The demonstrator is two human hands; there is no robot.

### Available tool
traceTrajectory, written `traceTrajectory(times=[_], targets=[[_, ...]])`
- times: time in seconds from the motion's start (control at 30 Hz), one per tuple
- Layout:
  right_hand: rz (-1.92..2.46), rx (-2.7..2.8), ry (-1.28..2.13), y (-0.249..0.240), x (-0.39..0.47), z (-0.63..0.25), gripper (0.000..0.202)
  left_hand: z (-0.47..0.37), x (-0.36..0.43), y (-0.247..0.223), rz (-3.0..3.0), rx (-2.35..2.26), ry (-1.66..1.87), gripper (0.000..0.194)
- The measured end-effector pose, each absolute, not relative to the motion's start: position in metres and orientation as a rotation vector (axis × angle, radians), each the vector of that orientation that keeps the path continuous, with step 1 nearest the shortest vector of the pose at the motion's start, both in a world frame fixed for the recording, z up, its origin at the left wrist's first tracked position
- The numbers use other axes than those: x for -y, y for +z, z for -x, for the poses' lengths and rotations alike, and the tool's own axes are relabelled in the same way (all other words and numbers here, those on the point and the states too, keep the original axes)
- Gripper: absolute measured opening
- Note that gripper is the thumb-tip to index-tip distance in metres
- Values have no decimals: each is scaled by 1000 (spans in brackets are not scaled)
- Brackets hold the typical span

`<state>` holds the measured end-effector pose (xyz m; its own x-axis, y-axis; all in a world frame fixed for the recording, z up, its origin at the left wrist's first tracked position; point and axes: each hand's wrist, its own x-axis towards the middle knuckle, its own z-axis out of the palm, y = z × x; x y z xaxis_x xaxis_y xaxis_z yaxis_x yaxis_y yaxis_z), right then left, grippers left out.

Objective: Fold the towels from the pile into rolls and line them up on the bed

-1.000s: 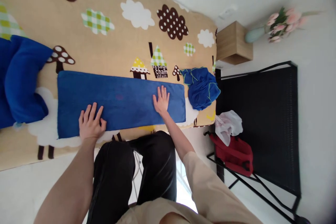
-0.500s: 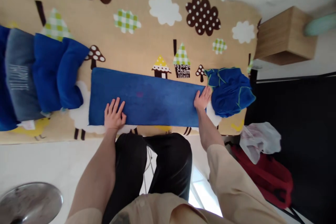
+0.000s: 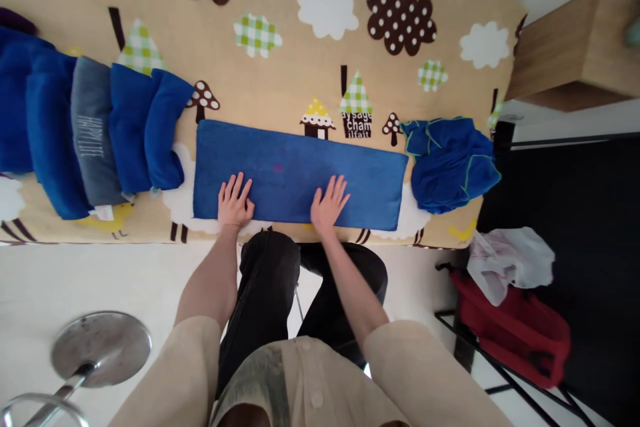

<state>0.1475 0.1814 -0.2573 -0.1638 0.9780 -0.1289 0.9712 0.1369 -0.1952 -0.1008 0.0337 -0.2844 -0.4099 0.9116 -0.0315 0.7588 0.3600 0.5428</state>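
Note:
A blue towel (image 3: 290, 197) lies flat as a long strip on the patterned cloth in front of me. My left hand (image 3: 235, 201) rests on its left part, fingers spread and palm down. Flat on the towel just right of its middle is my right hand (image 3: 329, 203), fingers also apart. Neither hand grips anything. To the towel's right sits a crumpled blue cloth with green edging (image 3: 453, 163). On the left, rolled or folded blue towels (image 3: 131, 130) lie side by side, with a grey one (image 3: 95, 133) bearing white lettering among them.
The beige cloth (image 3: 280, 93) with clouds, trees and mushrooms covers the surface. A wooden box (image 3: 565, 47) stands at the far right. Below it are a white plastic bag (image 3: 515, 260) and a red bag (image 3: 510, 327). A round metal stool base (image 3: 103, 347) is at lower left.
My right hand has slid left from the towel's right end to near its middle. My left hand stays on the towel's left part. The view has shifted a little.

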Motion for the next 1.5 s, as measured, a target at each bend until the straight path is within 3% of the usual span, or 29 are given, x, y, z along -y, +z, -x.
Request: traceTrajectory(times=[0.17, 0.67, 0.83, 1.2, 1.33, 1.5], targets=[[1981, 2359, 427, -273, -123, -143, 65, 100, -34, -286, -1506, -2328, 603, 68], [1933, 2250, 509, -284, -128, -146, 65, 100, -36, -271, -1598, -2392, 359, 60], [1915, 2247, 482, -282, -127, -146, 64, 138, -62, -262, -1637, -2296, 305, 58], [1956, 2227, 551, -282, -129, -145, 67, 236, -154, -277, -1376, -2535, 399, 69], [1984, 2219, 567, -280, -130, -146, 67, 222, -133, -272, -1370, -2525, 431, 66], [1981, 2244, 564, -280, -130, -146, 67, 187, -44, -262, -1456, -2414, 343, 65]])
